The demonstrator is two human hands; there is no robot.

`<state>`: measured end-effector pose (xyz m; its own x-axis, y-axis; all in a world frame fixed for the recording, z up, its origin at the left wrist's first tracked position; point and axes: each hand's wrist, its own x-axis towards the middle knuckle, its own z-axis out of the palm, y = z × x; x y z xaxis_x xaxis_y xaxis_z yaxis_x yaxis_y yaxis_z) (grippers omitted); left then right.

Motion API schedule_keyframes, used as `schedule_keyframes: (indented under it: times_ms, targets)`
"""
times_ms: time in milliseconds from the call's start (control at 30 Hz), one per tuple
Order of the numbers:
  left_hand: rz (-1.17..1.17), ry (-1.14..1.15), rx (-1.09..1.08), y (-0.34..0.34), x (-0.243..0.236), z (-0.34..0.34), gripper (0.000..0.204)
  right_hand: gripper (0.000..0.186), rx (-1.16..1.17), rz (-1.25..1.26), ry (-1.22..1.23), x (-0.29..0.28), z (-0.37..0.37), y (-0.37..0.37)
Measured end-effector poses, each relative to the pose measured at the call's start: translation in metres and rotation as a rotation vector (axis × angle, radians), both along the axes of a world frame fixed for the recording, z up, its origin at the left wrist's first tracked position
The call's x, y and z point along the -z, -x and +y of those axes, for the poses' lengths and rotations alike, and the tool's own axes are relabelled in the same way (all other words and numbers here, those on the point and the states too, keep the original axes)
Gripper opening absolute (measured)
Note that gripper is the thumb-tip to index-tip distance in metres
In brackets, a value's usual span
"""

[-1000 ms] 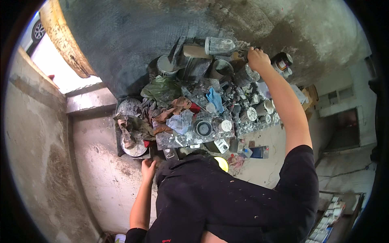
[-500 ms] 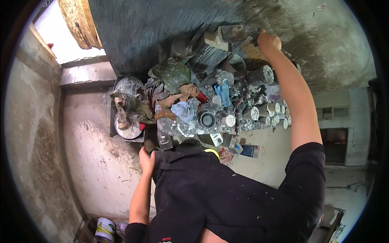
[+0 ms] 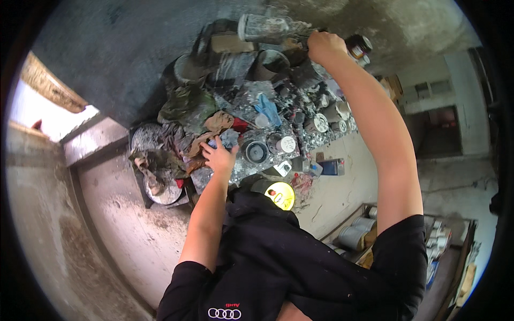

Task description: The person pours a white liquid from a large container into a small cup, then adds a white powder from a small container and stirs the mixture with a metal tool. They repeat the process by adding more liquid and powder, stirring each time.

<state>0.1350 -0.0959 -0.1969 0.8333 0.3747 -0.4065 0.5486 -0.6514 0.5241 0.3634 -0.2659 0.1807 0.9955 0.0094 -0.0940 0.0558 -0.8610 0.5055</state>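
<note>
At the far edge of a paint-spattered table (image 3: 243,172), my right hand (image 3: 326,47) is closed, knuckles up. What its fingers hold, if anything, is hidden. Just left of it lies a clear, paint-smeared cylindrical container (image 3: 262,28) on its side; on its right stands a dark jar (image 3: 358,47) with a label. My left hand (image 3: 218,158) rests with spread fingers on a crumpled blue-grey cloth (image 3: 229,138). Brown rags (image 3: 218,122) lie beside that cloth, and a black round tub (image 3: 256,152) stands to the right of this hand.
White-lidded cups (image 3: 286,144) and several small pots crowd the table's right half. A blue glove-like piece (image 3: 267,109) lies mid-table. Two round drums (image 3: 163,191) stand at the left under rags. A yellow-lidded bucket (image 3: 281,195) is close to my body; cans (image 3: 350,236) sit at the lower right.
My left hand has come up from beside my body onto the blue-grey cloth, which looks more bunched. My right hand stays closed at the far edge. The view has shifted and turned.
</note>
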Motion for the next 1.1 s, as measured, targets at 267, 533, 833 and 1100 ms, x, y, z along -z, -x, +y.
schedule_keyframes:
  times_ms: [267, 533, 833, 1100]
  targets:
    - [-0.293, 0.021, 0.047, -0.002, 0.035, 0.056, 0.061, 0.037, 0.358, 0.362, -0.835, 0.022, -0.089, 0.082]
    - [-0.435, 0.847, -0.410, 0.003, -0.003, 0.090, 0.039, 0.031, 0.715, 0.453, -1.742, 0.218, -0.075, 0.186]
    - [-0.070, 1.339, -0.776, 0.017, -0.020, 0.120, 0.030, 0.057, 0.411, -0.157, -1.591, 0.345, -0.005, 0.156]
    - [0.135, 1.422, -0.691, 0.010, -0.007, 0.111, 0.019, 0.034, -0.071, -0.245, -1.350, 0.283, -0.002, 0.242]
